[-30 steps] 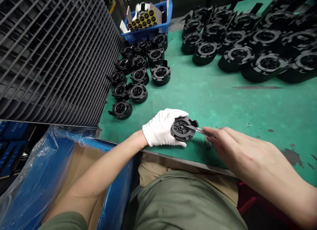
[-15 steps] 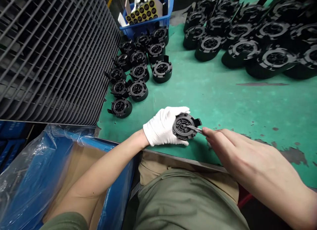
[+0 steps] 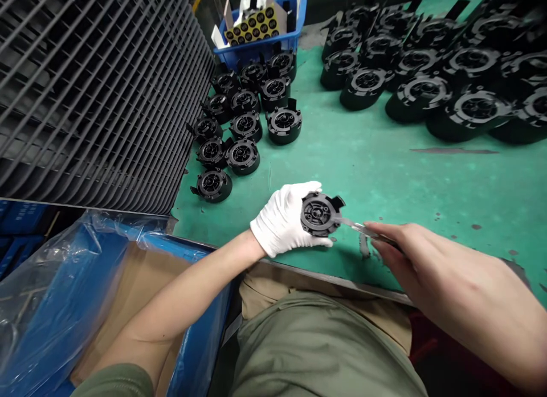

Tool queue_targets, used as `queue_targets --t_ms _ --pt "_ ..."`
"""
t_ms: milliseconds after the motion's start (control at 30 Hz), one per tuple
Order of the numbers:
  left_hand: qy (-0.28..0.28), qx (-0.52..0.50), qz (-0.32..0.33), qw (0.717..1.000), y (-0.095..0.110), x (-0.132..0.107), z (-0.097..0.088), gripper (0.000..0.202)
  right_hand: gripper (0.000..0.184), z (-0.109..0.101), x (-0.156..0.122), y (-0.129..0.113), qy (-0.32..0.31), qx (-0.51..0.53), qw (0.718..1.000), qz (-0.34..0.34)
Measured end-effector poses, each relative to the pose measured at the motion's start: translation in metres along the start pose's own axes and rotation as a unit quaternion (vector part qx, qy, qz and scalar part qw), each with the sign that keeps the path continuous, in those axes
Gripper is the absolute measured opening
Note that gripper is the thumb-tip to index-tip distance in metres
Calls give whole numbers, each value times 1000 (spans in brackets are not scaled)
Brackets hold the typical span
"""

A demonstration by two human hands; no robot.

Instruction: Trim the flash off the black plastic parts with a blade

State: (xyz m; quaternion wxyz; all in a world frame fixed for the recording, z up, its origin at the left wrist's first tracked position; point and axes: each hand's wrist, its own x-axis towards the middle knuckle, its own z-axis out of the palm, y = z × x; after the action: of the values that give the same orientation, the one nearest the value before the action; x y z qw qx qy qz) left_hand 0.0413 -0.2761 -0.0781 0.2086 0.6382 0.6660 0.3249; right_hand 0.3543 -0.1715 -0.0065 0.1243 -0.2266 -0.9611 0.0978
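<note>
My left hand (image 3: 284, 221), in a white glove, is wrapped around a round black plastic housing (image 3: 318, 213) by its left side. The housing's ribbed face is turned up, and a small tab sticks out at its upper right. My bare right hand (image 3: 431, 260) pinches a slim metal knife (image 3: 363, 230). Its thin tip reaches the right rim of the housing; whether it touches is hard to tell. Most of the handle is hidden inside my right hand.
Several similar housings (image 3: 243, 154) stand on the green table (image 3: 342, 158) at left, and taller black ones (image 3: 421, 95) at back right. A blue bin (image 3: 260, 49) with cartons stands behind. A black wire rack (image 3: 85, 101) and a plastic-lined blue box (image 3: 98, 294) are on the left.
My right hand has drawn back to the right. The knife tip has gone from the middle of the housing to its right rim. My left hand keeps its hold; the view has shifted slightly.
</note>
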Motion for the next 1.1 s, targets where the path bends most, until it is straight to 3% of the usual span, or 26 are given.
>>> queue_targets --t_ms 67,133,233,367,533,667,933,1100 --pt "51 13 -43 998 11 -10 7 139 25 4 -1 0 22 -4 999 -23" --pt "65 33 -57 996 20 -20 10 142 22 10 0 -2 43 -5 998 -47" --pt "28 52 -45 997 22 -25 3 145 23 22 3 -7 60 0 997 -55" --pt "-46 30 -35 998 13 -12 -20 145 24 29 4 -15 92 -2 994 -61" --pt "-109 10 -27 994 11 4 -34 119 26 22 2 -31 81 -65 993 -54" --pt "-120 6 -32 992 15 7 -34 105 35 18 1 -38 78 -96 990 -67" --pt "-104 14 -35 994 15 7 -31 106 38 14 5 -44 72 -71 992 -75" --pt "-96 17 -30 995 14 4 -27 102 25 18 -3 -29 68 14 996 -57"
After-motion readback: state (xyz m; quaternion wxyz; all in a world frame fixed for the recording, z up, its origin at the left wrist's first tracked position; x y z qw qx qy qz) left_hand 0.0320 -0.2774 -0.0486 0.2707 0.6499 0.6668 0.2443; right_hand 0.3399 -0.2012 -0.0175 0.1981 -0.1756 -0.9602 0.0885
